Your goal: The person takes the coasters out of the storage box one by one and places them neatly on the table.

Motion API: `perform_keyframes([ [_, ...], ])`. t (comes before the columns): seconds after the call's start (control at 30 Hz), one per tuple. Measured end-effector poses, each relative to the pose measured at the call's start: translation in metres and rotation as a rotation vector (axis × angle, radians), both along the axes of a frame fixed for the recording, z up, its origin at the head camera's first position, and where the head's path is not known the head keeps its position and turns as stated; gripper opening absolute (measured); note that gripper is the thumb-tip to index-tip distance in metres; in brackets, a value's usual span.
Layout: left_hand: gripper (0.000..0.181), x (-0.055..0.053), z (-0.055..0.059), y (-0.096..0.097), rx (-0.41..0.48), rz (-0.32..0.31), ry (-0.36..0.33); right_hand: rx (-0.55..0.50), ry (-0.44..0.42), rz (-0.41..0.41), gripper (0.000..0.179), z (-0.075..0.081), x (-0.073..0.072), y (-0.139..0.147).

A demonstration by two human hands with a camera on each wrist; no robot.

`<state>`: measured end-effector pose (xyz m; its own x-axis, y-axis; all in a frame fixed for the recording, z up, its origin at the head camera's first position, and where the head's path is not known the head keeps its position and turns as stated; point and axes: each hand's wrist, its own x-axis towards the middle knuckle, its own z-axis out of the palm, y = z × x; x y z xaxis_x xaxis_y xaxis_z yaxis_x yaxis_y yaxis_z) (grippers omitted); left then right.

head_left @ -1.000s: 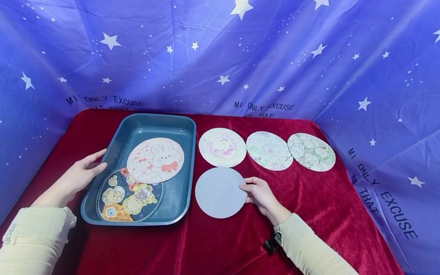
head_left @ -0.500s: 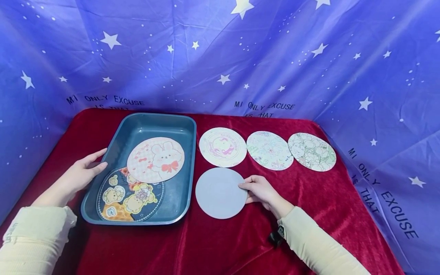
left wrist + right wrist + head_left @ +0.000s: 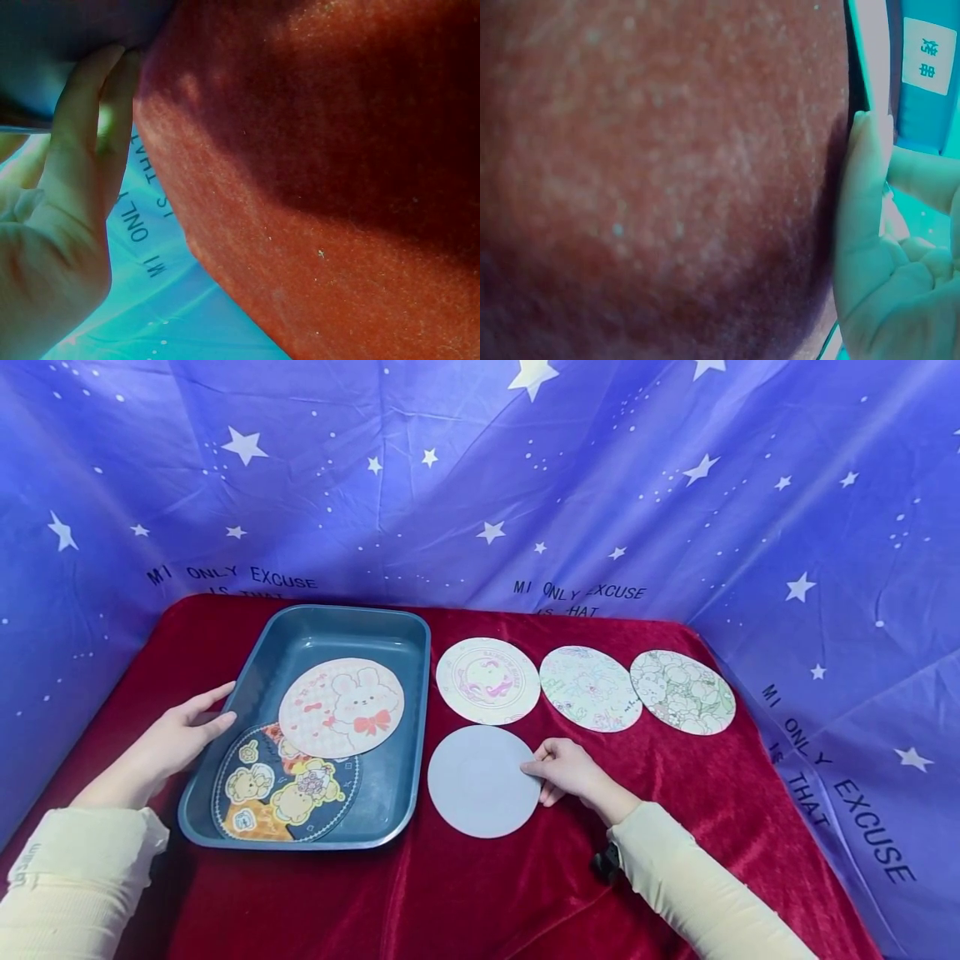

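Note:
My left hand (image 3: 176,739) holds the left wall of a dark teal tray (image 3: 423,693), thumb over the rim; its fingers (image 3: 75,127) lie along the outer wall in the left wrist view. My right hand (image 3: 573,772) pinches the right edge of a plain grey round mat (image 3: 483,781), thumb on top. The right wrist view shows that edge (image 3: 874,52) raised above the cloth. In the tray lies a pink bunny mat (image 3: 341,708), partly over a dark mat with yellow bears (image 3: 288,806).
Right of the tray, three printed round mats lie in a row: a pink-purple one (image 3: 487,681), a pale floral one (image 3: 591,689) and a green one (image 3: 682,693). Red velvet cloth (image 3: 675,802) covers the table. A blue starry curtain (image 3: 375,510) hangs behind and beside it.
My right wrist and forearm have risen slightly, and the lower fingers have shifted at the mat's edge. The grey mat stays in nearly the same place; the left hand keeps still on the tray.

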<state>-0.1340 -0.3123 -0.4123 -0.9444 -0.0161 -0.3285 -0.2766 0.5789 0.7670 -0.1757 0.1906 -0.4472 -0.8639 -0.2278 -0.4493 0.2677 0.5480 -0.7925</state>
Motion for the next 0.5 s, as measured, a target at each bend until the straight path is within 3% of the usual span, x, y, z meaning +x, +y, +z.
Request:
perform_keyframes([
  [0.5,0.071,0.0001,-0.0013,-0.0004,0.019,0.002,0.001,0.100,0.031,0.007,0.015,0.0030,0.0004,-0.0037],
])
